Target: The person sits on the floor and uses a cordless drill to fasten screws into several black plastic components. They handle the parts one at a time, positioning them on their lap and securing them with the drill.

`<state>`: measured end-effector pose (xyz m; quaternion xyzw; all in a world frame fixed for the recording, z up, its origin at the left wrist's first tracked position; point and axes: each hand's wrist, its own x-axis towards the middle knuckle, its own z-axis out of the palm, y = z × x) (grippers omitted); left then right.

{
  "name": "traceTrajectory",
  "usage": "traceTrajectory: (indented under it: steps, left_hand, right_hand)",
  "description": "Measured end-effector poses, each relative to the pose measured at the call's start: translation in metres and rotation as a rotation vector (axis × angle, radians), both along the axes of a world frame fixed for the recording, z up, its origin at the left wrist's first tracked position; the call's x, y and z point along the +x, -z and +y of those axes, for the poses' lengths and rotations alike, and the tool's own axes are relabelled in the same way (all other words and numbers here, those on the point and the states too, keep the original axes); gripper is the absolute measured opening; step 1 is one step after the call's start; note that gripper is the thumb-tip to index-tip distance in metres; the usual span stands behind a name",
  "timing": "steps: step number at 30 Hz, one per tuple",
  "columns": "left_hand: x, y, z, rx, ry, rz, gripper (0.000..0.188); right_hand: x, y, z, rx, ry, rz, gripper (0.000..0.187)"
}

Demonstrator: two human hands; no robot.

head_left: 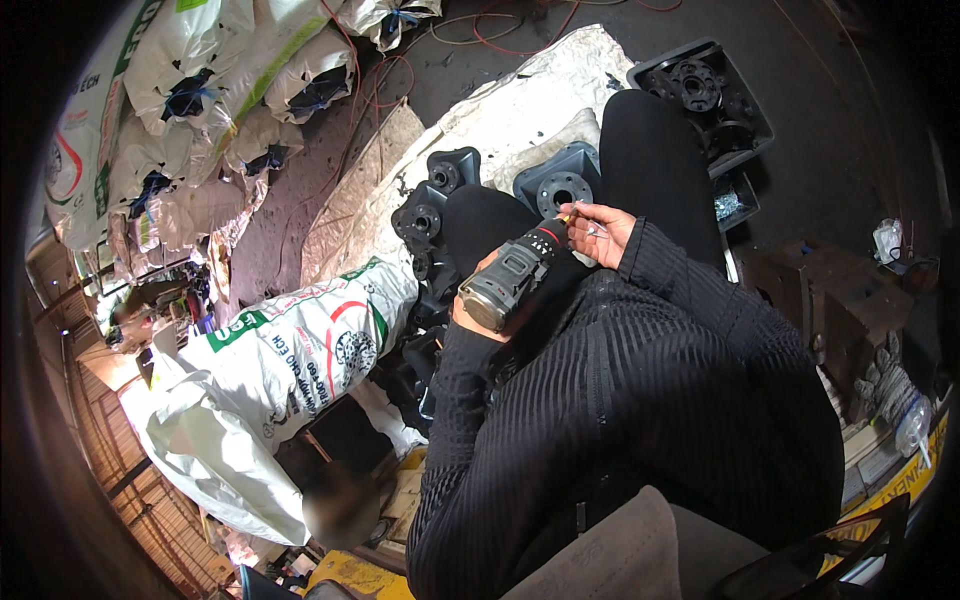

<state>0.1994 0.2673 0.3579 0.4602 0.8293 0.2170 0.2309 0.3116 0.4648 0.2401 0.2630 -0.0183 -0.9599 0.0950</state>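
Near the centre of the frame, the left hand (472, 319) is wrapped around a cordless drill (508, 280); the right hand (612, 238) is pinched at its nose, holding small metal pieces (597, 231) too small to identify. Just above sits a black flanged fitting (545, 187) between the knees, the left knee (485, 217) partly blocking more black fittings (420, 222). A crate (766, 135) of parts stands upper right, a white sack (290, 350) left of centre, stacked sacks (165, 110) upper left.

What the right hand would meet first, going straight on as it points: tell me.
The right hand would likely meet the drill first, at its front end; the exact gap is unclear.
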Motion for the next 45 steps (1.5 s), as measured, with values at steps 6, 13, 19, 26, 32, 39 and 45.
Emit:
traceTrajectory:
  steps: [6,13,19,26,32,39,45]
  left_hand:
    - [-0.002,0.003,0.005,-0.049,0.043,0.05,0.05]
    - [-0.007,0.007,0.011,-0.07,0.065,0.022,0.048]
    - [-0.002,-0.01,0.014,-0.286,0.001,-0.133,0.077]
    - [-0.024,0.004,0.041,-0.126,-0.049,-0.146,0.073]
    - [-0.037,0.022,0.07,-0.282,-0.025,-0.011,0.066]
    - [-0.049,0.023,0.097,-0.526,0.02,0.017,0.067]
    - [-0.054,0.023,0.113,-0.612,0.055,0.014,0.069]
  right_hand:
    - [-0.001,0.0,0.003,0.025,-0.008,-0.032,0.024]
    - [-0.003,0.005,0.006,0.07,-0.048,-0.034,0.025]
    - [-0.005,0.018,0.003,0.059,-0.071,-0.092,0.024]
    - [-0.009,0.04,-0.01,0.194,-0.185,-0.346,0.018]
    - [-0.012,0.051,-0.016,0.264,-0.33,-0.558,0.026]
    - [-0.001,0.099,-0.038,0.696,-0.199,-0.364,0.025]
    - [-0.002,0.091,-0.027,0.252,-0.239,-0.31,0.027]
